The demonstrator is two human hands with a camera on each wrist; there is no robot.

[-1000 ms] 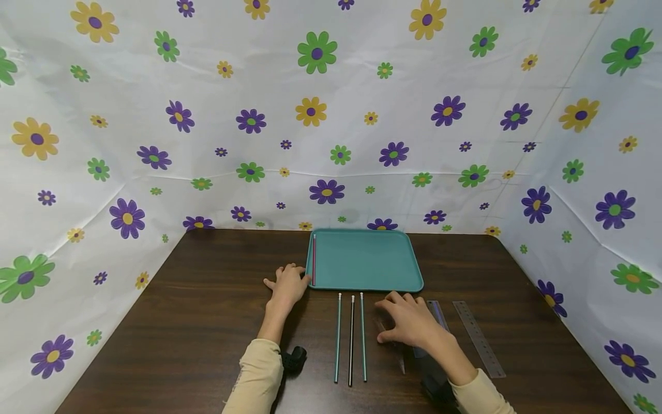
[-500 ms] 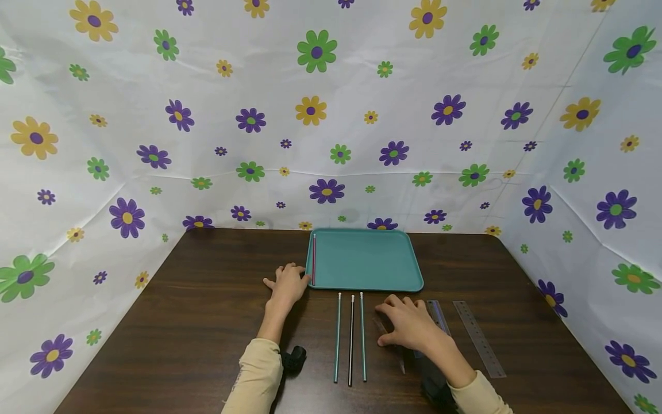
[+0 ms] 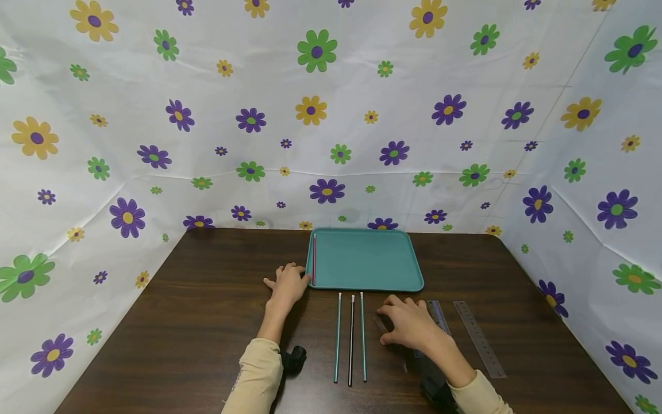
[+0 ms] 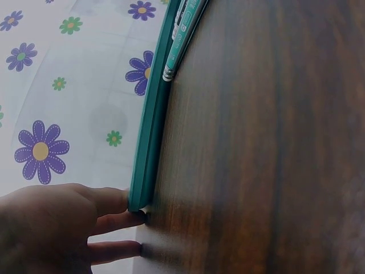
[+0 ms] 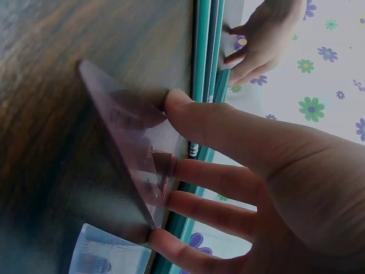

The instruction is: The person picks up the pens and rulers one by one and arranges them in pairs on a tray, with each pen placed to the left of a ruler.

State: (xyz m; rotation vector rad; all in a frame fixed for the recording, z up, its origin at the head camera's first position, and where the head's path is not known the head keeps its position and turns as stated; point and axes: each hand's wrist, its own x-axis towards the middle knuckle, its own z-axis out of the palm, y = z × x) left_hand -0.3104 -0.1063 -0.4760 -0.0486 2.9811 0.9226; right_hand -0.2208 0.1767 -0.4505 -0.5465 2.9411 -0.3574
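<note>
My right hand [image 3: 411, 323] is over a clear pinkish set square [image 5: 131, 142] low on the table. In the right wrist view its thumb [image 5: 179, 108] meets one edge and the fingertips reach another, spread around a corner. My left hand [image 3: 287, 285] touches the near left corner of the teal tray [image 3: 367, 260], fingers spread, as the left wrist view shows. A red pencil [image 3: 314, 260] lies along the tray's left side. Three pencils lie side by side in front of it: two teal, the left teal pencil [image 3: 338, 339] and right teal pencil [image 3: 363, 339], with a black pencil [image 3: 351, 342] between.
Right of my right hand lies a bluish clear ruler [image 3: 438, 315], partly hidden by the hand. Further right is a clear ruler [image 3: 479, 339]. The brown table [image 3: 217, 287] meets a flower-print sheet [image 3: 269, 86] at the back and right.
My right hand has shifted slightly to the right and the set square's near tip has moved a little with it. The left hand, tray and pencils have stayed in place.
</note>
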